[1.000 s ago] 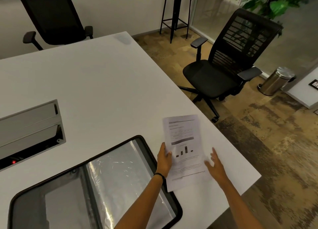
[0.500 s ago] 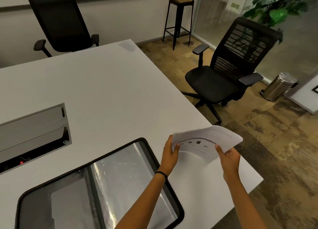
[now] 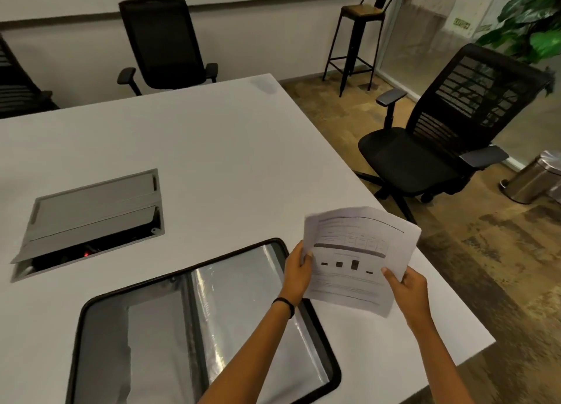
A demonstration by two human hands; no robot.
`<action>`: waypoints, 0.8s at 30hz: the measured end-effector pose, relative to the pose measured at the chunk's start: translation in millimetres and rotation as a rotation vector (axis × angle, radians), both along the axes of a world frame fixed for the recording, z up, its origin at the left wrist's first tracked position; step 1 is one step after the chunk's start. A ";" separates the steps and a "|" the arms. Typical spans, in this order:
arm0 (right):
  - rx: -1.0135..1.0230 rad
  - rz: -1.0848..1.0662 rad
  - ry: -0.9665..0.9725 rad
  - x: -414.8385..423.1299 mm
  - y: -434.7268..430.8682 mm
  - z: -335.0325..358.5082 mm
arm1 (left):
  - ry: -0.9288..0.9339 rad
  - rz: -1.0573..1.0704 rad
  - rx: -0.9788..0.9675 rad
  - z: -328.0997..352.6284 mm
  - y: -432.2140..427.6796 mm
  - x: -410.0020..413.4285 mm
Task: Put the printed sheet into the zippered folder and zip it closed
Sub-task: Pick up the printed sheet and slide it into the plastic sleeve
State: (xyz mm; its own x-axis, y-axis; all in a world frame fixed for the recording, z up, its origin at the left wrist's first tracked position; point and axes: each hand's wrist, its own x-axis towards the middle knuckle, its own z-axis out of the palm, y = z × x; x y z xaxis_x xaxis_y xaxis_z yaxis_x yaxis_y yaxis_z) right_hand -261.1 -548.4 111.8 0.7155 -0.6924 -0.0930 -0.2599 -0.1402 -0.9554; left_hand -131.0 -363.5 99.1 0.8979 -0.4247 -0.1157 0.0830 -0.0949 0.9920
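White printed sheet (image 3: 358, 258) is up in the air, pinched by the left hand (image 3: 299, 271) and right hand (image 3: 405, 285), beside the open zippered folder (image 3: 200, 327) on the table (image 3: 182, 136).

**What the head camera could not resolve**

The zippered folder (image 3: 212, 327) ran off the bottom edge, its near rim unseen. The left hand (image 3: 299, 271) and forearm covered part of its right rim. Text on the printed sheet (image 3: 355, 258) was too small to read. The sheet hid the right hand's (image 3: 406, 285) fingers. The bin (image 3: 534, 179) was cut by the right edge.
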 end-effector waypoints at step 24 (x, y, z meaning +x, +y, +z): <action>0.257 0.091 -0.019 89.3 110.4 -11.3 | 0.038 0.151 0.612 -53.9 201.6 39.5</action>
State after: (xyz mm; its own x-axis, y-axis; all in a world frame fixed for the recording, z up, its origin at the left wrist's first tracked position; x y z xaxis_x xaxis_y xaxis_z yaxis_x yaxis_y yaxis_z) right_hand -171.8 -437.9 100.6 0.7772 -0.5805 -0.2430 -0.2388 0.0852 -0.9673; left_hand -91.5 -161.9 45.1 0.9335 -0.1401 -0.3302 0.1737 -0.6290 0.7578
